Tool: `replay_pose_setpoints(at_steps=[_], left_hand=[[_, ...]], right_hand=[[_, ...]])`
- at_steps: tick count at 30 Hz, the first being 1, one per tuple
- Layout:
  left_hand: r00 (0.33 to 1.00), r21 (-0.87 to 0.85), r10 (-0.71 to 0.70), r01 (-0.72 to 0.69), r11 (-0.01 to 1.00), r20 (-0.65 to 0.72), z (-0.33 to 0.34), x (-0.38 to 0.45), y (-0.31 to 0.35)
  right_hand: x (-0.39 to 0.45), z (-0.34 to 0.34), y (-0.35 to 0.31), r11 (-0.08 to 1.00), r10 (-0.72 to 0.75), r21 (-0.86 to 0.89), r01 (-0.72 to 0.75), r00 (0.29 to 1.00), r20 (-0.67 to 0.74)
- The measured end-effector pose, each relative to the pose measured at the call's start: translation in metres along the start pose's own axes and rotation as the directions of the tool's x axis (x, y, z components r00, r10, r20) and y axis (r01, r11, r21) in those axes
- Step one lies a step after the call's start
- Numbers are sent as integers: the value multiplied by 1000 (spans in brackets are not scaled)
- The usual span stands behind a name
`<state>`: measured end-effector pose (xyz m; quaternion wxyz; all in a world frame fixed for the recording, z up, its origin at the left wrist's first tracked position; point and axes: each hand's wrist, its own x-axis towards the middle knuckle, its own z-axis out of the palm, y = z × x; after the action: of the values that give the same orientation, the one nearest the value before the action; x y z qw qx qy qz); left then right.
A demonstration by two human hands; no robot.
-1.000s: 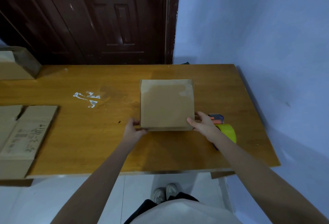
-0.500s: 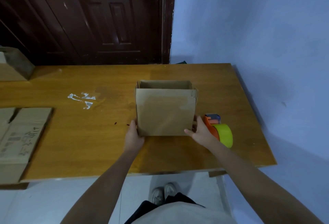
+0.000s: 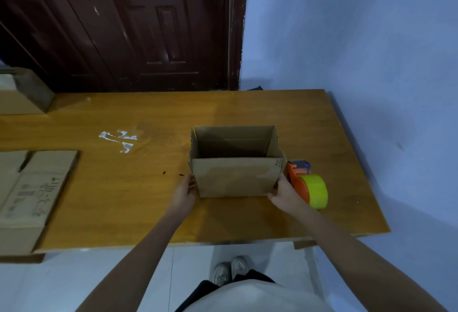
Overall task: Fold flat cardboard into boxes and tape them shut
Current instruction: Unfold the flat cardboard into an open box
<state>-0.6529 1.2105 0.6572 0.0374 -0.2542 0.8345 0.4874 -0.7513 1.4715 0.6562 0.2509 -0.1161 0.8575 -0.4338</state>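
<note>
A: How many views?
B: One. Head-worn, wide-angle, looking forward and steeply down from standing height.
A: What's in frame?
B: Wooden table fills the middle band. Dark door and blue wall up top, white floor and the wearer's shoes along the bottom edge.
A: Close to the work?
B: About an arm's reach. Both forearms run in from the bottom corners; left hand and right hand meet near frame centre at the open cardboard box.
A: Distortion?
B: Edges bow (typical fisheye). Table's left end is cropped.
A: Overlap with another view?
B: No second view.
</note>
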Motion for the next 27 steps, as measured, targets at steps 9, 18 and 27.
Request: replay_pose_setpoints(at_steps=[9,18,27], left_hand=[[965,-435,-226,261,862,131,-27,12,55],[960,-623,-186,278,731,209,-32,7,56],[972,-653,-142,232,721,189,-23,-2,54]], right_hand=[[0,-2,-4,999,5,-53,-2,998,55],[-8,5,0,925,67,-379,-26,993,96],[4,-24,-25,989,141,-49,-142,989,-37]])
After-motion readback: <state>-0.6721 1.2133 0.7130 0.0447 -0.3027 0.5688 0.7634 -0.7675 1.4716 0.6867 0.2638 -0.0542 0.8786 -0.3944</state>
